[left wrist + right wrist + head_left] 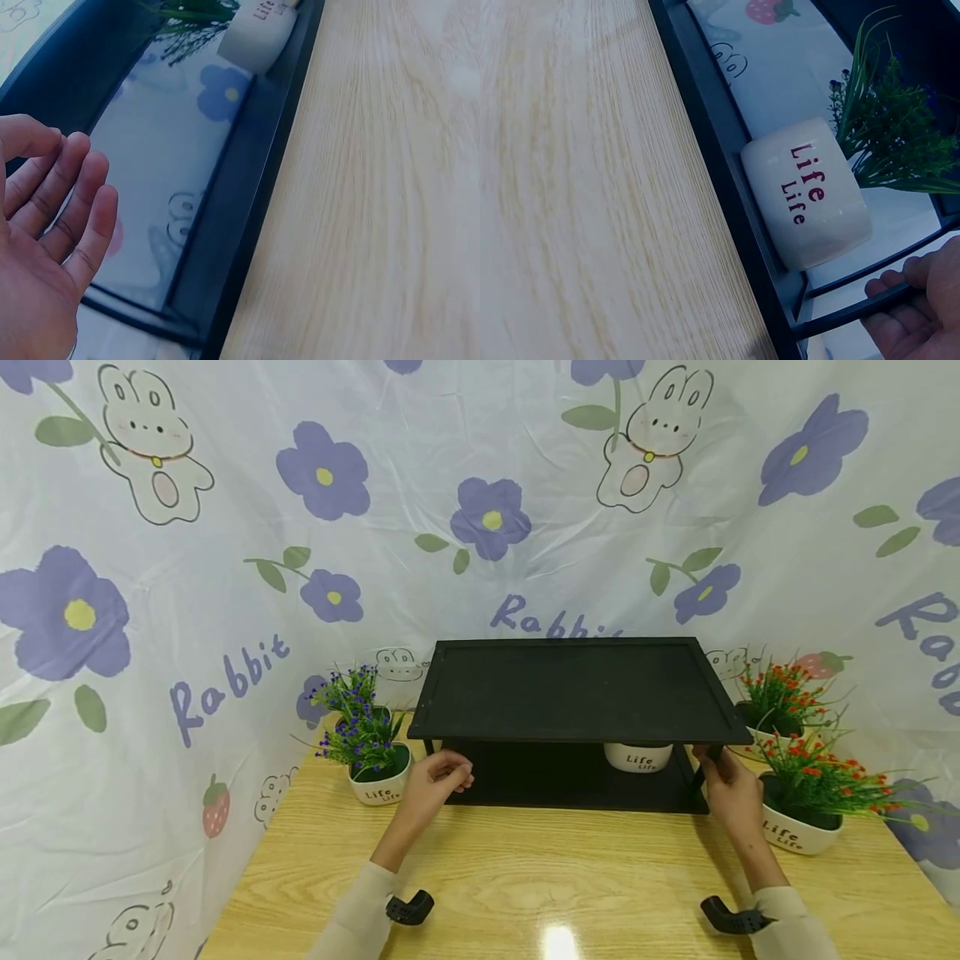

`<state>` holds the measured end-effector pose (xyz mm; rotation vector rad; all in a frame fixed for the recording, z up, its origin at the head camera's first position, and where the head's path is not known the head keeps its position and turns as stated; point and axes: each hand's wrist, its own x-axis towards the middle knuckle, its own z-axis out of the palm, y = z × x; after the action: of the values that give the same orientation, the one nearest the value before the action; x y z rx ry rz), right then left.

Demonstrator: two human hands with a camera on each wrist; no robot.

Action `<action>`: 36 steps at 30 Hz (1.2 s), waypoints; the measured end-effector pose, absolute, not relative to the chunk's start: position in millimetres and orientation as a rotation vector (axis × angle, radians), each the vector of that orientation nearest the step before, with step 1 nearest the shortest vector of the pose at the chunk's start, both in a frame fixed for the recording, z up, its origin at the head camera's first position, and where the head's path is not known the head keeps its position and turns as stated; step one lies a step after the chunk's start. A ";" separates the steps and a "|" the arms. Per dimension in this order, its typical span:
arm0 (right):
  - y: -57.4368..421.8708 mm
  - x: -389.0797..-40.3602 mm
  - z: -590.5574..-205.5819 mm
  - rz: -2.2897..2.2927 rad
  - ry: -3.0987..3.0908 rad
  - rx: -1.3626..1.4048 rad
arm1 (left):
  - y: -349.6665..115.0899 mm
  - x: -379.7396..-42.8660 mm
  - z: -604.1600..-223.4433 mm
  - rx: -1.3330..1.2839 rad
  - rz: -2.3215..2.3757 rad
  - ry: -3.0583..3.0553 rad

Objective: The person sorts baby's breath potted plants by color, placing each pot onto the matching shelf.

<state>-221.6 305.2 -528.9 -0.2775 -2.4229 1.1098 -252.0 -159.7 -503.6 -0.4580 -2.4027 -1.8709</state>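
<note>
A black two-tier shelf [577,689] stands on the wooden table. My right hand [735,793] grips its right front post; in the right wrist view the fingers curl round this thin black post [855,315]. By the left front post, my left hand [438,777] has loosely bent fingers [94,232] and holds nothing. On the lower tier, towards the right, sits a white flowerpot [806,195] marked "Life", with green leaves and small purple flowers [900,112]. The upper tier hides that plant in the head view.
Two purple-flowered pots stand left of the shelf, the nearer white pot [381,787] close to my left hand. Two red-flowered pots stand at the right, the nearer pot [801,828] beside my right wrist. A rabbit-print cloth [405,527] hangs behind the table [525,877].
</note>
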 end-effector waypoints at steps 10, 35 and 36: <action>305.0 -221.9 -529.2 1.091 -2.439 -0.279 | -199.6 -236.3 -512.1 -0.359 -1.819 -2.425; 303.4 -220.6 -528.1 1.096 -2.425 -0.306 | -293.6 -213.5 -521.6 0.090 -1.684 -2.266; 303.3 -220.2 -527.6 1.100 -2.431 -0.313 | -296.1 -215.1 -522.3 0.101 -1.674 -2.271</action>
<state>-220.2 303.3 -527.6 -0.3128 -2.4309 1.1001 -215.1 -296.1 -522.3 0.1010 -2.2707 -1.6740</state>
